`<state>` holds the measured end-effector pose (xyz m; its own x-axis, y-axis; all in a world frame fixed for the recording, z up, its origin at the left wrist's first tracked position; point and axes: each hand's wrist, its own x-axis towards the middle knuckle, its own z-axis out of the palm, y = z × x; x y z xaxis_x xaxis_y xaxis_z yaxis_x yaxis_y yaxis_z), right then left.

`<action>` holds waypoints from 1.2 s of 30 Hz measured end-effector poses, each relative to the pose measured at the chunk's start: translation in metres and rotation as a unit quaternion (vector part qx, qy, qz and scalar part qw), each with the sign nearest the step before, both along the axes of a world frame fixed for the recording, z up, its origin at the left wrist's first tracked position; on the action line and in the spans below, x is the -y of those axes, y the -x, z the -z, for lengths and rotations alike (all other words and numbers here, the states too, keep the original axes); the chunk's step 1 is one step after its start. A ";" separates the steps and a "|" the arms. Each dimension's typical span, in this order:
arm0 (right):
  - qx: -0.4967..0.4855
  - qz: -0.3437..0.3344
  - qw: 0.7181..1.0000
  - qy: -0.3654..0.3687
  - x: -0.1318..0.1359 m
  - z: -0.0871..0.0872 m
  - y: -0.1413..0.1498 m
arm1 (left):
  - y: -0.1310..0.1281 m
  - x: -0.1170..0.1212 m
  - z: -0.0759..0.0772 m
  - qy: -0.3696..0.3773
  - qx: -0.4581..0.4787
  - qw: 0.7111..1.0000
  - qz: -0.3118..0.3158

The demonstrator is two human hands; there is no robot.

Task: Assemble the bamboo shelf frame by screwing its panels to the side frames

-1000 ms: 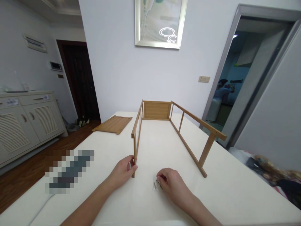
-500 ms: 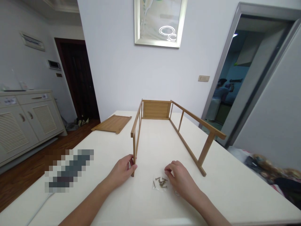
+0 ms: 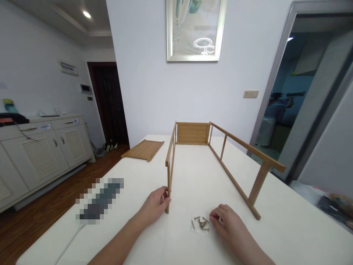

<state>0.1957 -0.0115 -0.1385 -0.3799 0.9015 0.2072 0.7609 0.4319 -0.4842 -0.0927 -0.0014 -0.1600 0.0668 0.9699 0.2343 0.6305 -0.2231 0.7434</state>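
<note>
A wooden frame (image 3: 228, 173) stands on the white table, made of two ladder-like side pieces and a wooden panel (image 3: 193, 133) joining them at the far end. My left hand (image 3: 157, 203) grips the near end of the left side piece (image 3: 168, 184), fingers wrapped round its upright bar. Just right of a small heap of screws (image 3: 203, 223) on a clear plastic bag (image 3: 196, 230), my right hand (image 3: 230, 224) hovers or rests with curled fingers. Its thumb and fingertips are pressed together; whatever they hold, if anything, is too small to tell.
A second wooden panel (image 3: 143, 149) lies flat at the table's far left. A blurred-out device (image 3: 102, 200) with a white cable (image 3: 68, 243) lies at the left. Beyond the right doorway a person (image 3: 275, 110) stands. Bags (image 3: 328, 202) are heaped beside the table's right edge.
My view has turned left, so everything sits further right in the picture. The right hand has come slightly nearer to me beside the screws. My left hand keeps its grip on the side piece.
</note>
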 end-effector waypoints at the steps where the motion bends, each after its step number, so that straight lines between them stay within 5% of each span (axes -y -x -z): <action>1: -0.005 0.006 1.000 -0.011 0.000 0.002 -0.004 | 0.000 0.000 0.000 0.002 0.000 1.000 0.001; 15: -0.045 0.155 0.957 -0.239 -0.003 0.022 -0.071 | 0.011 -0.006 0.022 0.029 0.074 0.996 0.029; 22: -0.052 0.313 0.928 -0.194 -0.015 0.020 -0.117 | 0.017 -0.024 0.024 0.116 0.173 0.978 0.025; 28: -0.012 0.262 0.962 -0.072 -0.023 0.019 -0.120 | 0.033 -0.068 0.013 0.099 -0.002 0.990 -0.105; 36: -0.005 0.238 0.959 -0.153 -0.026 0.035 -0.125 | 0.074 -0.129 -0.005 0.031 -0.125 0.938 -0.323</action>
<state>0.3209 0.0141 -0.1739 0.0624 0.8687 0.4914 0.9036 0.1599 -0.3975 -0.1672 0.1276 -0.1550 -0.4935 0.8384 0.2314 0.7754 0.3035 0.5537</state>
